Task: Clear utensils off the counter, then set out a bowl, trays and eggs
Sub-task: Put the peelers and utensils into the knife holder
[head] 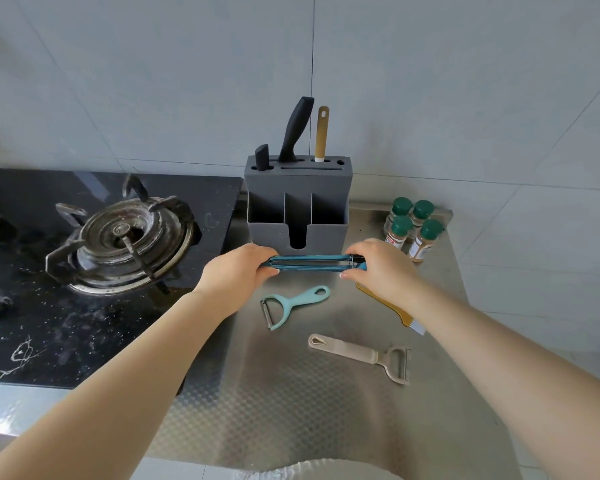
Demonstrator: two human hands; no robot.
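Teal tool (312, 264): horizontal, left hand (238, 271) and right hand (381, 266) fingers grasping its ends. Grey holder (298, 199) just beyond fingers; mint peeler (291, 304) nearer.

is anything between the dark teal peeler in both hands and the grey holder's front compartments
Nothing visible. The dark teal peeler, held at its ends by the left hand and right hand, sits just in front of the grey utensil holder, whose open front compartments show nothing inside.
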